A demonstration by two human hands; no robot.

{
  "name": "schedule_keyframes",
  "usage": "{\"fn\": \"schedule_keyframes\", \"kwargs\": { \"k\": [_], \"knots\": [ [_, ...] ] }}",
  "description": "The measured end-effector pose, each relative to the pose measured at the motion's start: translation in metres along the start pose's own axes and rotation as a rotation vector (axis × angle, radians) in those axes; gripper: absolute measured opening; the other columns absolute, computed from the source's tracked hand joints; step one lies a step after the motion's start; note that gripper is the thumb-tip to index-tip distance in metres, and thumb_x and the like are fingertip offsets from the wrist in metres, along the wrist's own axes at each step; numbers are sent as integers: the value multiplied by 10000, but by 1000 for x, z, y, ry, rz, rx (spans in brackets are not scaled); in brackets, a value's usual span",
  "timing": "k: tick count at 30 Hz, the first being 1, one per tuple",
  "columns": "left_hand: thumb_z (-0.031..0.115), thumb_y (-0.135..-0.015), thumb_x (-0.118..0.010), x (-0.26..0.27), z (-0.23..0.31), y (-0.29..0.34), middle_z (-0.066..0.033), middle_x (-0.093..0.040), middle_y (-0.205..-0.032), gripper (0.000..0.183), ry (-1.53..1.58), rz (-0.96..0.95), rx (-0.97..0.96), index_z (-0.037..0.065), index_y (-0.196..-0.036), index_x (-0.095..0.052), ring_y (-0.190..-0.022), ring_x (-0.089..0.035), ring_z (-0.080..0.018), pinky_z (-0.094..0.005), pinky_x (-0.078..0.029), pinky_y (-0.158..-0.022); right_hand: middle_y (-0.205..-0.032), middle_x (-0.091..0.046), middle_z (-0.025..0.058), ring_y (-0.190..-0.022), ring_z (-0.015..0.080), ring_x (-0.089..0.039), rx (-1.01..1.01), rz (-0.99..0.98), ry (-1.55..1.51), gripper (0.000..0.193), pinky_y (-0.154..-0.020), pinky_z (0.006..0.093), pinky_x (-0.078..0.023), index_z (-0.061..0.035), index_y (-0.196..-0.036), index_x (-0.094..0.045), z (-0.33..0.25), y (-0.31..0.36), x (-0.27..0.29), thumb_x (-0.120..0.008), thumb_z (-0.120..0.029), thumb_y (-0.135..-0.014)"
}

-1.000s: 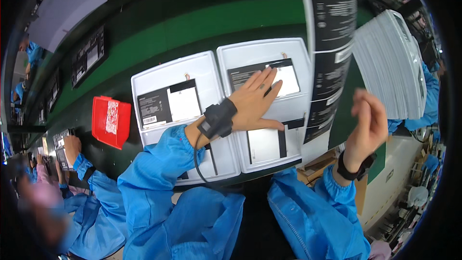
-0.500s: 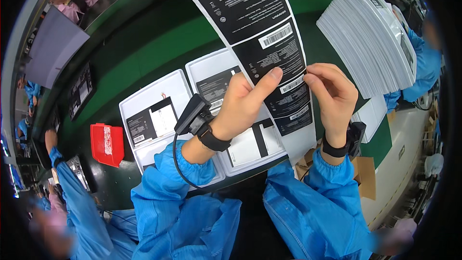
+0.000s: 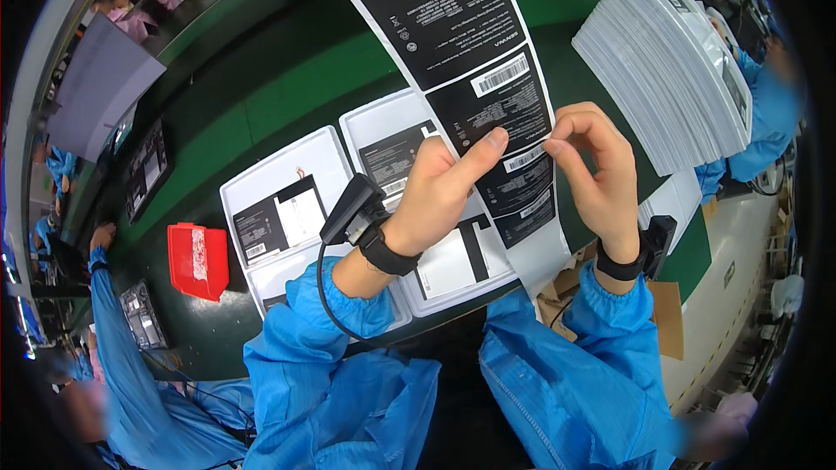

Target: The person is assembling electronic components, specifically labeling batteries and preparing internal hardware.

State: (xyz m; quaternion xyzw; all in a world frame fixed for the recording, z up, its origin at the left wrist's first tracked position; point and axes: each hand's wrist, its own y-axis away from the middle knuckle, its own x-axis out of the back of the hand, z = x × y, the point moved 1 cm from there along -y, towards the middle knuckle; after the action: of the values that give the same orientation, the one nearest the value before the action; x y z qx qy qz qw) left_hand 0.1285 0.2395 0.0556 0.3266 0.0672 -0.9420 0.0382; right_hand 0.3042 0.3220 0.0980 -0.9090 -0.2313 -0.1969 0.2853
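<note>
A long strip of black labels (image 3: 488, 91) with white barcode patches hangs down in front of me on pale backing. My left hand (image 3: 444, 187) is closed on its left edge, thumb lying across the front and fingers behind. At the right edge, my right hand (image 3: 601, 174) pinches with thumb and forefinger at a label's corner beside a barcode. Beneath the strip, white trays (image 3: 329, 144) hold flat rectangular packs. One pack (image 3: 279, 218) is part black, part white, with thin wires at its top. The strip and my left hand partly cover another pack (image 3: 392, 157).
Left of the trays, a red bin (image 3: 198, 261) stands on the green table (image 3: 252, 109). A tall stack of white trays (image 3: 657, 70) leans at the right. An open cardboard box (image 3: 666, 318) sits below the table's right edge. A co-worker's blue sleeve (image 3: 131, 357) reaches in at left.
My right hand has turned slightly and its wrist has moved a little right and down, fingertips still at the strip's edge. The co-worker's hand at the left has moved up slightly.
</note>
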Motion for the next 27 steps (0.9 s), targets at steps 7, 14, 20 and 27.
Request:
{"fn": "schedule_keyframes", "kwargs": {
  "k": [7,14,20,27],
  "knots": [
    [244,-1059,-577,29,-4,-19,-34,-719,-1019,347,-317,226,-42,-79,-1120,-691,-933,-606,-87,-263,-503,-829,-1129,-553,153,-884,216,-537,387,378,5,139,-761,332,-464,-57,-962,-526,-17,33,-3,-654,-107,-977],
    [210,-949,-676,52,-11,67,-314,-260,-1609,819,-749,-7,-301,-44,-1584,-225,-1528,-249,-391,-455,-272,-1215,-1151,-555,146,-831,174,-592,-260,217,-1004,187,-640,294,-521,-55,-1093,-423,-34,90,-43,-561,-176,-1054],
    [30,-954,-649,66,-3,138,-186,-657,-1295,592,-6,-6,287,-8,-1503,-431,-1219,-634,-245,-349,-522,-981,-1017,-657,149,-755,196,-690,-640,-23,-982,71,-568,289,-553,-8,-1057,-513,-14,118,-62,-553,-61,-1030],
    [134,-1028,-631,59,-8,157,-34,-689,-792,192,-209,395,339,-36,-1115,-648,-651,-650,-93,-240,-515,-562,-944,-703,127,-825,190,-723,-840,-260,-993,105,-593,264,-578,3,-1110,-565,-10,123,-69,-567,-46,-1018]
  ]
}}
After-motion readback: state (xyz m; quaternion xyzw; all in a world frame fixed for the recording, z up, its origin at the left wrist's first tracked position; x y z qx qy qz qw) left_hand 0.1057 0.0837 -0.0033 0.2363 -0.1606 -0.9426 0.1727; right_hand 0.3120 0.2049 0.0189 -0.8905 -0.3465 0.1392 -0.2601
